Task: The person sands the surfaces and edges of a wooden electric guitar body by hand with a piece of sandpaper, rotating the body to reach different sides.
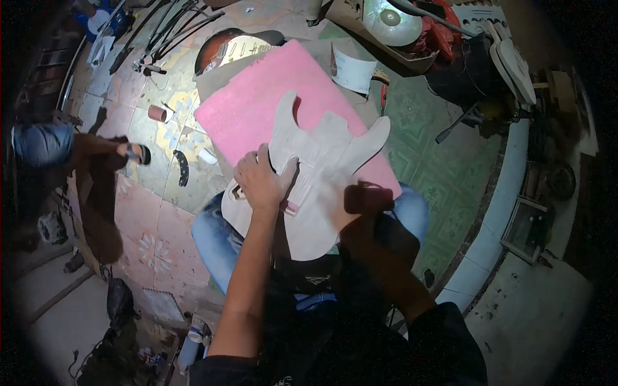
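A pale, unfinished electric guitar body (315,235) lies across my lap, its two horns pointing away from me. Under its far part is a pink sheet (257,90). My left hand (262,180) rests on the left side of the body, thumb and fingers spread, beside a routed cavity (304,183) in the middle. Over the right side of the body is my right hand (341,202), smeared by motion. Its fingers do not show clearly, and I cannot make out whether anything is in them. A dark patch beside it looks like shadow.
A sunburst guitar body (215,48) lies beyond the pink sheet. Left on the tiles are a brown roll (158,113), a dark curved piece (181,168) and another person's foot (134,153). A cardboard box (380,55) and a black bucket (467,74) stand far right.
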`<move>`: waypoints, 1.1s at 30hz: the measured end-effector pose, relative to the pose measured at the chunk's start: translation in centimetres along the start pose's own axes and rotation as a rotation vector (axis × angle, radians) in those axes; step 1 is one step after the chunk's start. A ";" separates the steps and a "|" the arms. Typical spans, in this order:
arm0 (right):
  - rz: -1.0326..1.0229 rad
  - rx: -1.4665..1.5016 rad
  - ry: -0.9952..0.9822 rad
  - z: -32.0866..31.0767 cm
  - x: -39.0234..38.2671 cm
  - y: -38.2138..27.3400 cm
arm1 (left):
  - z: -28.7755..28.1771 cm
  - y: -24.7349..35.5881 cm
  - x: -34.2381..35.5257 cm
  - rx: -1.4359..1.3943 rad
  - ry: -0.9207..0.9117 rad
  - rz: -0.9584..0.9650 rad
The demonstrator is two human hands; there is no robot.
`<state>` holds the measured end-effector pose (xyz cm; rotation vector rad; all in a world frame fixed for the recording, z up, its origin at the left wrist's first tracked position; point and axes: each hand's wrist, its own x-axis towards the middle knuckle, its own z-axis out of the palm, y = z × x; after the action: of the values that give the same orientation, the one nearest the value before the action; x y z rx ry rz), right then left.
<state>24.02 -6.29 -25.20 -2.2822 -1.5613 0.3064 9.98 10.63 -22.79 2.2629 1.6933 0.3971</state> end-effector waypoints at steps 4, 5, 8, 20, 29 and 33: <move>-0.215 0.152 -0.089 -1.1 2.0 3.2 | -0.3 -0.3 0.0 -0.002 0.003 -0.008; -0.060 0.089 -0.060 -2.5 4.2 6.6 | 0.2 0.7 0.1 -0.015 0.003 0.000; 0.257 -0.112 0.001 -3.0 7.7 8.8 | -0.1 0.5 0.0 0.028 0.004 -0.007; 0.123 -0.125 0.019 -1.0 3.7 9.7 | 0.3 1.6 0.2 0.022 -0.016 0.021; -0.047 0.064 0.239 -4.4 5.7 6.1 | -0.4 0.3 0.0 0.057 -0.014 -0.005; -0.048 -0.024 0.154 -0.5 -1.7 3.6 | 0.5 0.6 -0.2 0.060 0.003 0.010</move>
<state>26.64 -9.17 -26.25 -2.2251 -1.5461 0.0976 10.60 10.28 -23.01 2.3145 1.7183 0.3562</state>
